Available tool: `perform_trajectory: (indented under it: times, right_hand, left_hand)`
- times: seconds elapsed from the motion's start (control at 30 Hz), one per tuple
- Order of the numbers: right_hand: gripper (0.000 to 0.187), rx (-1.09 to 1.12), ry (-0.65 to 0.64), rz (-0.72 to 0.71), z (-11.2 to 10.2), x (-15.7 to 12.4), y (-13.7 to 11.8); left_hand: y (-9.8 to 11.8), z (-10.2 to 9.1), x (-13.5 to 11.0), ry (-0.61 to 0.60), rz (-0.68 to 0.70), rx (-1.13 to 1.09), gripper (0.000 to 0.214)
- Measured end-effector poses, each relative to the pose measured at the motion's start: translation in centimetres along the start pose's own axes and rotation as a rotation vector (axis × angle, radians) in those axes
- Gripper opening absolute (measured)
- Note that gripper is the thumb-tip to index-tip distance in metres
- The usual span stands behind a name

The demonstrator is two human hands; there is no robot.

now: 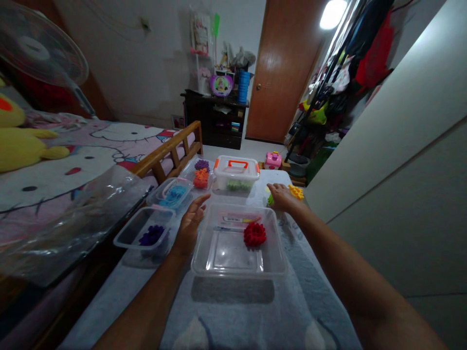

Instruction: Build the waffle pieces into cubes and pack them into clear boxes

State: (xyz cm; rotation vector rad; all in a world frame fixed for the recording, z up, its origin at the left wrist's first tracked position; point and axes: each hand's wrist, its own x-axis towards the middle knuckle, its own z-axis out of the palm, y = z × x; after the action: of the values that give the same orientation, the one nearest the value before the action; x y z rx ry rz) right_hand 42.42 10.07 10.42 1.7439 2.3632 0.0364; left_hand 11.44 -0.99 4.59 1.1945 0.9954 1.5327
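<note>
A clear plastic bin point(228, 265) stands in front of me with a red ring-shaped cluster of toy pieces point(254, 235) inside. My left hand point(190, 224) is beside the bin's left wall, its fingers extended and holding nothing. Beyond the bin's far right corner, my right hand point(280, 197) reaches over some green pieces point(270, 200), with its fingers stretched out. Its underside is hidden, so contact with the green pieces is unclear. Yellow pieces point(296, 192) lie just right of that hand.
To the left are clear tubs with dark blue pieces point(152, 235) and light blue pieces point(172, 195). Orange pieces point(201, 178) and purple pieces point(202, 166) sit farther back. A lidded box point(237, 170) has an orange handle. A wooden bed rail point(168, 150) borders the left side.
</note>
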Motion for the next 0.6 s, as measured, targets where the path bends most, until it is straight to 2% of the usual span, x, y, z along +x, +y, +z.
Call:
perform_trajectory:
  times: [0.13, 0.2, 0.43, 0.6]
  right_hand:
    - [0.077, -0.025, -0.040, -0.003, 0.7, 1.0, -0.1]
    - [0.074, -0.035, -0.068, 0.002, 1.0, 1.4, 0.1]
    - [0.053, -0.071, -0.164, 0.019, 1.8, 2.5, 0.4]
    - [0.047, -0.086, -0.197, 0.014, 1.9, 2.9, 0.3]
  left_hand:
    - [1.5, 0.1, -0.1, -0.143, 0.069, 0.055, 0.050]
    - [1.8, 0.1, 0.0, -0.178, 0.087, 0.067, 0.042]
    - [1.9, 0.5, 0.1, -0.153, 0.043, 0.013, 0.033]
    - [1.7, 0.7, 0.1, -0.134, 0.018, -0.016, 0.030]
